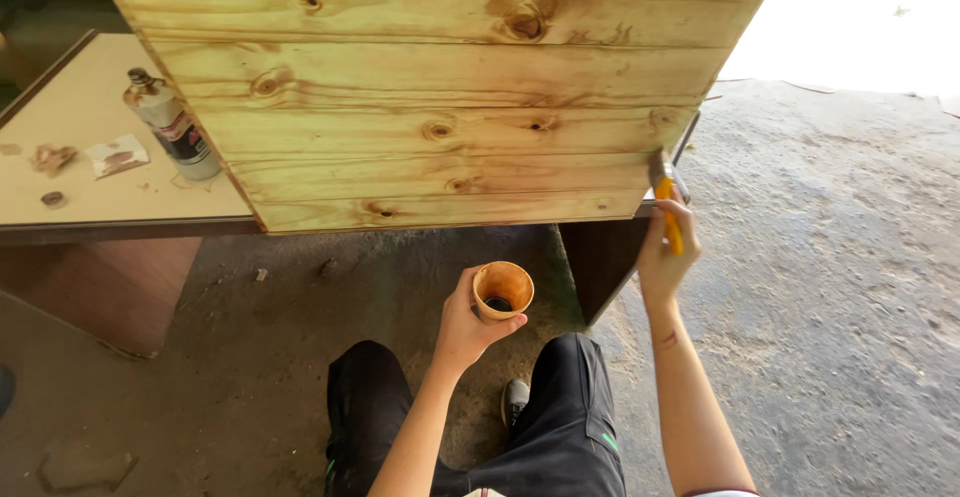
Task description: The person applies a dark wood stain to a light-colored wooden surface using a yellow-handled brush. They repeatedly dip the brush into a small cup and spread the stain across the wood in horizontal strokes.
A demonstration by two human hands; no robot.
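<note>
Head view, looking down past the knees of a seated person. Right hand (662, 257) is raised at the lower right corner of a pine panel (430, 87), its fingers (683, 219) wrapped around the yellow handle of a paintbrush (666, 197). The brush's long axis runs near upright, bristles uppermost and meeting the panel's right edge; the handle extends down into the palm. Panel boards run left to right, tinted yellow-brown, with dark knots. The panel lies up and to the left of the right hand, which is the nearer hand to it.

Left hand (462, 327) sits lower and nearer the body, well apart from the panel, fingers curled around a small orange-stained cup (503, 290) held upright with its mouth open to the camera; a dark pool shows at the bottom. The cup lies down and to the left of the brush, with open floor between them.

Behind the panel's left side a pale bench (80, 147) carries a spray can (172, 125) lying tilted, a scrap of stained paper (117, 155), and small brownish scraps. A dark brown board (110, 282) forms the bench's side below. Concrete floor (820, 277) spreads to the right, brightly lit at the top. Black trousers (570, 427) and one shoe (514, 399) show at the bottom.
</note>
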